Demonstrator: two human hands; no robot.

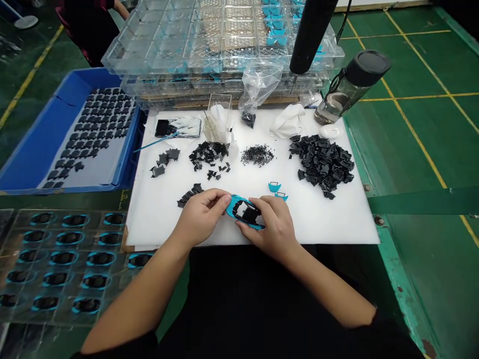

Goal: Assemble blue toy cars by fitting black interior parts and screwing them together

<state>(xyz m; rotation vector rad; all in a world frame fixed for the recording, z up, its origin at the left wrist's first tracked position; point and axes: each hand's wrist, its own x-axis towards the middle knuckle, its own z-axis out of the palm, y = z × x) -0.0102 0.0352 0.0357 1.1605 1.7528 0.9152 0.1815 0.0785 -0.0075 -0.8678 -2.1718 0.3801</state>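
Note:
A blue and black toy car body (245, 210) is held just above the front part of the white work board (329, 224). My left hand (202, 214) pinches its left end between thumb and fingers. Around the right end, the thumb and fingers of my right hand (275, 222) are closed. Just beyond my right hand lie two small blue parts (274, 187) with black frames. Close to my left hand is a small pile of black parts (190, 193), partly hidden by that hand.
Heaps of black plastic pieces (324, 162) and tiny black pins (258, 155) lie across the board. A bottle (352, 85) stands at the back right, near a hanging black tool (312, 37). Clear trays (175, 45) are stacked behind; a blue bin (71, 187) and a tray of car bodies (62, 267) sit left.

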